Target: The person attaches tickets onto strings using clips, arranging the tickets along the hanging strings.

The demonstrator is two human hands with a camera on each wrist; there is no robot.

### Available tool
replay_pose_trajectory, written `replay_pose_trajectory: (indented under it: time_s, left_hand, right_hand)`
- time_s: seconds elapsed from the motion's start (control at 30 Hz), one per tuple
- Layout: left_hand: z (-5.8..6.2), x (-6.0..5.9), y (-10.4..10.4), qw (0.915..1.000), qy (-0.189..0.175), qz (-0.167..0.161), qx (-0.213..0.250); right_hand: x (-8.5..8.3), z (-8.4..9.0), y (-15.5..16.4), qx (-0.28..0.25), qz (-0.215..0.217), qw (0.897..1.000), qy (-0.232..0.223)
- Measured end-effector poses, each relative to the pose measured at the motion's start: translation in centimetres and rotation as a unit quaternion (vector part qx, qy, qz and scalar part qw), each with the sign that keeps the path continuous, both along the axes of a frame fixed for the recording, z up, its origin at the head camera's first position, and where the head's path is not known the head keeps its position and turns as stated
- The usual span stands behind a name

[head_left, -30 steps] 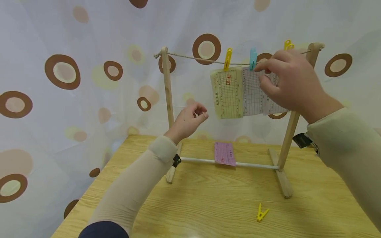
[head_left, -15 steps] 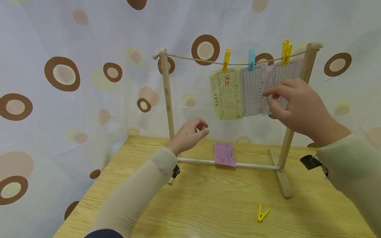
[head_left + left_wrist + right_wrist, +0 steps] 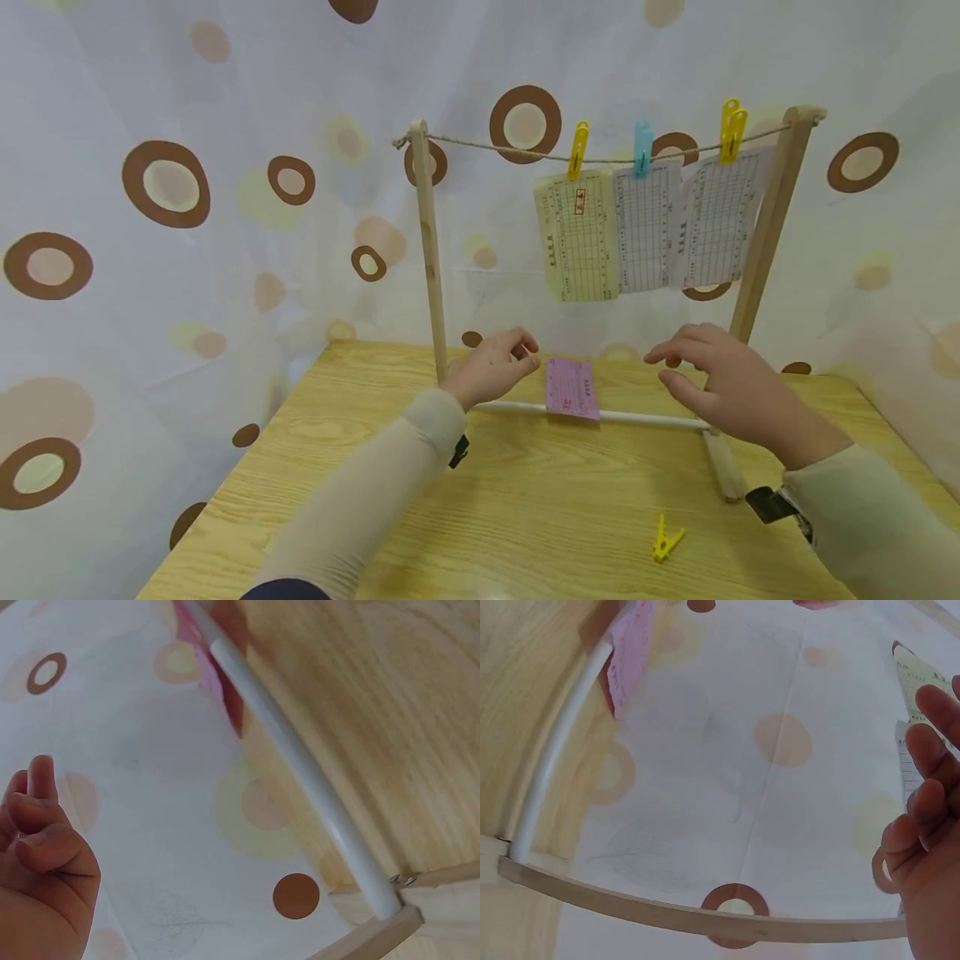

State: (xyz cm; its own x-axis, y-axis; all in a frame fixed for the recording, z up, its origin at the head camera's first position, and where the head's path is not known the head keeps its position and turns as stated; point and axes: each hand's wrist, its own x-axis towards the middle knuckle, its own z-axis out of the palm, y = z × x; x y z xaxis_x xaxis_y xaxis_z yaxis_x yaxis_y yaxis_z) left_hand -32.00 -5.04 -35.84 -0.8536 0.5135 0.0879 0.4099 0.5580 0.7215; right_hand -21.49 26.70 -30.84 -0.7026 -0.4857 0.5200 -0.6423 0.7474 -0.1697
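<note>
In the head view my left hand (image 3: 493,367) hovers just left of a pink paper slip (image 3: 572,388), its fingers loosely curled around nothing. The slip lies across the white crossbar (image 3: 651,419) of a wooden stand. On the slip's other side is my right hand (image 3: 716,387), relaxed and holding nothing. Above, a rope (image 3: 487,146) carries a yellow slip (image 3: 581,237) under a yellow clothespin (image 3: 577,150), a white slip (image 3: 643,229) under a blue clothespin (image 3: 642,148), and another pale slip (image 3: 720,221) under two yellow clothespins (image 3: 732,137).
A loose yellow clothespin (image 3: 665,539) lies on the wooden table (image 3: 525,508) near the front. The stand's left post (image 3: 430,258) and right post (image 3: 771,225) rise on either side. Behind hangs a patterned curtain (image 3: 225,100).
My right hand has come down from the clothespins on the rope to beside the pink slip. My left hand has lowered and shifted slightly right. The hanging slips stay in place.
</note>
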Motion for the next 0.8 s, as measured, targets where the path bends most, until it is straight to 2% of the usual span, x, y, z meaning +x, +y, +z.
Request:
replay_pose_trajectory:
  time_s: [0.23,0.47,0.67,0.73,0.8]
  left_hand:
    - [-2.2,-0.1,0.6,1.0000,-0.005,0.005,-0.007]
    - [-3.7,-0.1,1.5,0.9996,-0.028,0.004,-0.009]
    - [-4.7,-0.2,2.4,0.9987,-0.023,-0.012,-0.043]
    - [-5.2,-0.6,2.5,0.9984,-0.018,-0.011,-0.053]
    - [-5.7,-0.8,2.6,0.9977,-0.017,-0.005,-0.065]
  right_hand:
    - [1.6,-4.0,1.8,-0.038,-0.008,0.993,-0.111]
    - [3.1,-8.3,3.5,-0.075,-0.010,0.974,-0.212]
    - [4.1,-11.1,4.9,-0.089,0.045,0.963,-0.252]
    - [4.2,-11.5,5.2,-0.089,0.075,0.952,-0.283]
    - [4.3,-11.9,5.3,-0.092,0.103,0.936,-0.323]
